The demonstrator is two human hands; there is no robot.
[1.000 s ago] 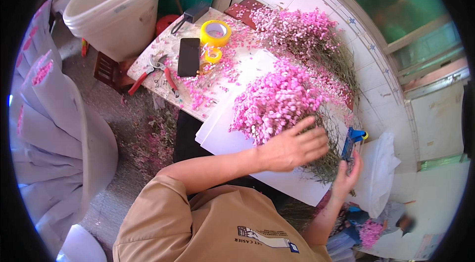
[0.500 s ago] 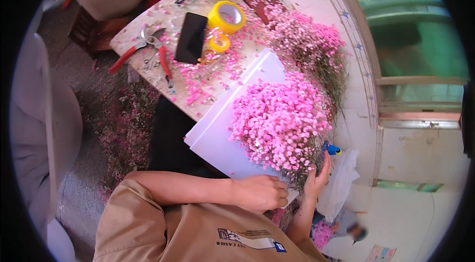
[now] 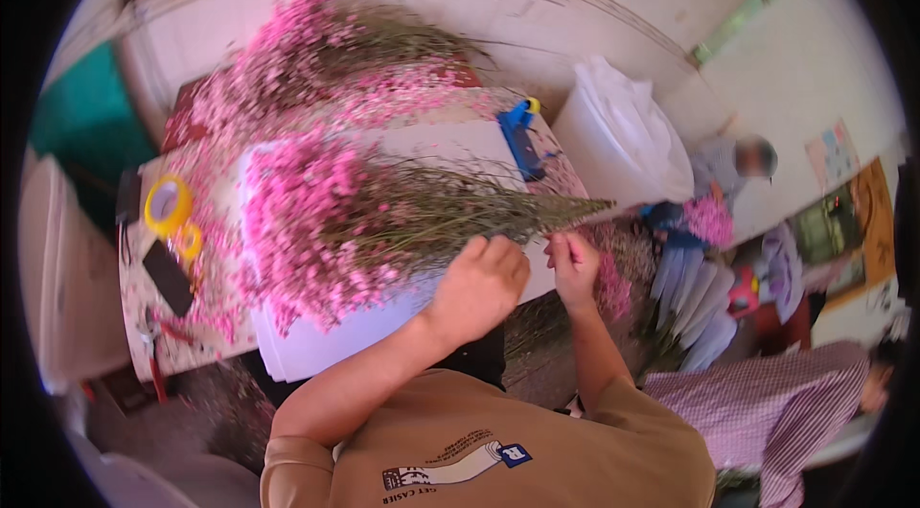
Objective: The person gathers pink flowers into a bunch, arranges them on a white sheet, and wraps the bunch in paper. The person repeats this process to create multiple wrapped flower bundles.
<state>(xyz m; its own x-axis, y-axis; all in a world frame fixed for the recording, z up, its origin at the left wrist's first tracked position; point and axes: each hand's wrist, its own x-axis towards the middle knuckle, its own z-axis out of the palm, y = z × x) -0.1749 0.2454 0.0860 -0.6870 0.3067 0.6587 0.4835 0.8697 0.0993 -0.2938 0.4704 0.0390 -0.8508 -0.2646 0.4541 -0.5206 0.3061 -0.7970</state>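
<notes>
A bunch of pink baby's breath (image 3: 311,211) lies across white paper sheets (image 3: 287,350), its thin green stems narrowing to a point on the right. Just in front of those stems is my left hand (image 3: 484,283), its fingers curled; what they hold, if anything, is hidden. My right hand (image 3: 572,264) is closed in a pinch just below the stem ends. Whatever sits between its thumb and finger is too small to make out. A blue tape dispenser (image 3: 522,139) stands behind the stem ends.
Another pink bunch (image 3: 297,48) lies at the back. Yellow tape (image 3: 168,205), a black phone (image 3: 169,278) and red-handled pruning shears (image 3: 153,345) are on the table's left. A white lined bin (image 3: 623,134) stands right; beyond it, one person holds pink flowers and another wears a checked shirt (image 3: 757,403).
My view has swung to the right, bringing the stems into full sight. My right hand has gone from extended fingers beside the stems to a pinch; my left hand stays curled, now near it.
</notes>
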